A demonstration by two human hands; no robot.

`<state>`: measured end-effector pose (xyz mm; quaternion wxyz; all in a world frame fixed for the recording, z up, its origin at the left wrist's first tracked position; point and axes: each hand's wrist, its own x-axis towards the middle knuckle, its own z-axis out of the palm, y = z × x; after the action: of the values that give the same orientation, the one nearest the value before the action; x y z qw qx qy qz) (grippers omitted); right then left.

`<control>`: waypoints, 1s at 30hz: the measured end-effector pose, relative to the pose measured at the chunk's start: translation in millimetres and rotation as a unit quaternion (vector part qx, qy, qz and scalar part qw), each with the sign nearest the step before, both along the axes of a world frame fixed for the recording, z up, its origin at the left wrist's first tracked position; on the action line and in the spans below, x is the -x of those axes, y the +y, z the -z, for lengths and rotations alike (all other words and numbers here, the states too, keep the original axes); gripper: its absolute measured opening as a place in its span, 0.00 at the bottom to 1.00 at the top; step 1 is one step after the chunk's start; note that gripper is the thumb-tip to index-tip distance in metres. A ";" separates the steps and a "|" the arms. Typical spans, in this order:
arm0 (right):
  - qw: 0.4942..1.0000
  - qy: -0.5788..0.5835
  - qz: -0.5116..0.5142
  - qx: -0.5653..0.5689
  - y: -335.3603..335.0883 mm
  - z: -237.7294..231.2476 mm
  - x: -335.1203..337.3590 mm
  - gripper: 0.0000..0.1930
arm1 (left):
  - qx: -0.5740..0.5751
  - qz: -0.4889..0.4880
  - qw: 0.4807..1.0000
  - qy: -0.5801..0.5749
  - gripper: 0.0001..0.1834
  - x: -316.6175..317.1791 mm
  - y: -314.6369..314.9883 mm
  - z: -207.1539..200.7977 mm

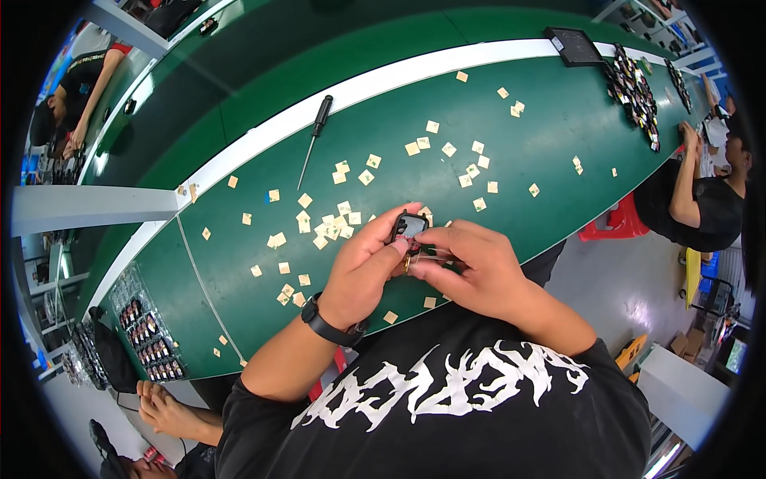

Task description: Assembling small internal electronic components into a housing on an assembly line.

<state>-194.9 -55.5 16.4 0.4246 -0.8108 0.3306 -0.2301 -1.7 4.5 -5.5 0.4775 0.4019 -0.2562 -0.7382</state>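
Note:
My left hand (pixel 359 267), with a black watch on its wrist, is closed around a small black device casing (pixel 412 223) that has a shiny grey inner face. Red and gold-coloured bits show at the casing's lower end, between the fingers. From the other side, my right hand (pixel 479 259) presses its bent fingers and thumb against that end. What exactly they pinch is too small and partly hidden. Both hands are above the near edge of the green table (pixel 383 263). Many small cream square stickers (pixel 327 227) lie scattered around and beyond them.
A black screwdriver (pixel 320 120) lies near the white rail. On the far right are a black tray (pixel 576 46) and a pile of small dark parts (pixel 634 94). Rows of dark units (pixel 152 343) sit at the left. Co-workers sit on both sides, one hand (pixel 166 411) close by.

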 end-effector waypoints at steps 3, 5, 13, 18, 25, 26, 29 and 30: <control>0.995 0.036 0.003 0.094 4.1 0.3 -2.5 0.19 | -0.007 -0.021 0.999 0.032 0.26 -0.5 -0.7 -2.8; 0.988 0.023 0.016 0.155 5.4 10.5 -6.5 0.20 | -0.012 -0.019 0.998 0.056 0.26 1.0 -4.0 -5.8; 0.965 -0.007 -0.004 0.261 2.0 25.1 -14.5 0.23 | -0.008 -0.043 0.989 0.144 0.27 -3.3 -7.1 -2.3; 0.975 -0.085 0.030 0.202 -1.2 21.9 -7.8 0.19 | 0.002 -0.038 0.987 0.157 0.26 -4.5 -5.5 -1.3; 0.932 -0.154 0.150 -0.290 -4.6 11.5 -6.8 0.04 | 0.026 -0.028 0.999 0.004 0.24 1.6 -2.0 4.4; 0.929 -0.145 0.114 -0.321 -10.8 4.6 -5.9 0.03 | 0.037 -0.022 0.999 -0.028 0.23 0.2 -2.5 2.5; 0.906 -0.160 0.102 -0.378 -13.5 4.7 -9.7 0.07 | 0.077 -0.020 0.991 -0.104 0.20 -4.5 -3.1 0.0; 0.912 -0.139 0.094 -0.375 -10.2 2.6 -11.9 0.07 | 0.107 0.002 0.982 -0.156 0.19 -5.2 -4.0 -1.4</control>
<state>-183.0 -65.7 13.8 0.7157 -0.5166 0.4050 -0.2385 3.5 0.5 -4.1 0.4705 0.4575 -0.4062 -0.6359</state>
